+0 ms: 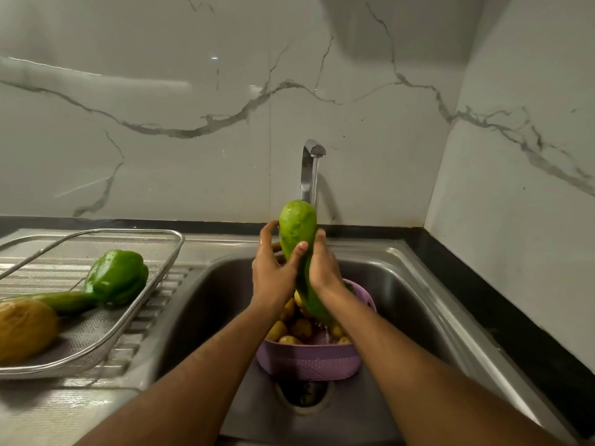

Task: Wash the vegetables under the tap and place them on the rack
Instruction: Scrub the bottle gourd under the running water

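- The long green gourd (297, 233) is held nearly upright over the sink (418, 284), its fat end tipped up to the running tap (311, 162), so the water seems to run down its length and drip into the purple basket (309, 362) below
- The left hand (273, 275) wraps the gourd from the left, thumb across the near face and fingers behind; the right hand (323, 268) clasps it from the right, fingers curled round the far side; both are closed on it, likely rubbing as they steady it
- The gourd's top stands well clear above both hands, and its thin lower end pokes out beneath the wrists, just over the potatoes (289, 329) in the basket
- Those potatoes sit under the drip and look still unwashed
- On the left, the wire rack (154, 268) rests on the ribbed drainer, holding a green pepper (117, 276), another long green vegetable (58, 300) and a brown one (22, 329) at its near end, so I'd judge the task partly done
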A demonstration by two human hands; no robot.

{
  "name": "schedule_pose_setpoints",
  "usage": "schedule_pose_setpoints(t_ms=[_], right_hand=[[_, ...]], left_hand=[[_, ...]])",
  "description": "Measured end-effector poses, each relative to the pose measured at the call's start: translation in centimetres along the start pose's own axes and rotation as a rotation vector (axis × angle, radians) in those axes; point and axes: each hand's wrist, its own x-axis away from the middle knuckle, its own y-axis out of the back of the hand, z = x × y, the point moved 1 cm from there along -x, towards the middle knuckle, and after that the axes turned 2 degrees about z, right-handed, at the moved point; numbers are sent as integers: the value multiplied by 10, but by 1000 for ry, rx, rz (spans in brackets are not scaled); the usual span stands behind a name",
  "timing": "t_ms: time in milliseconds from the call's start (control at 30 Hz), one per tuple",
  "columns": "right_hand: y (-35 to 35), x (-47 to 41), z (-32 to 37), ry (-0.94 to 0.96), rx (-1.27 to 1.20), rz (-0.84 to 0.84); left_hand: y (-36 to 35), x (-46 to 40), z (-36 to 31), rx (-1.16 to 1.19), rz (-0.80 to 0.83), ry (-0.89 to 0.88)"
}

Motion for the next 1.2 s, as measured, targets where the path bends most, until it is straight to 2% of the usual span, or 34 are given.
schedule_pose_setpoints(t_ms=[133,333,467,567,767,1000,1200], right_hand=[[1,-4,-4,-111,60,48],[-2,-5,29,175,25,56],[4,-16,24,96,-72,44],[8,-15,20,60,-67,10],[13,-18,6,61,-130,-124],[8,-15,-8,19,-4,-115],[0,-15,18,201,61,-141]], left_hand=[[2,-2,1,-38,7,9],[3,0,7,-76,60,82],[4,-2,-7,76,221,183],[4,1,-7,52,299,202],[-3,1,1,-68,194,150],[-1,-1,2,-106,130,154],[-5,4,7,-134,128,179]])
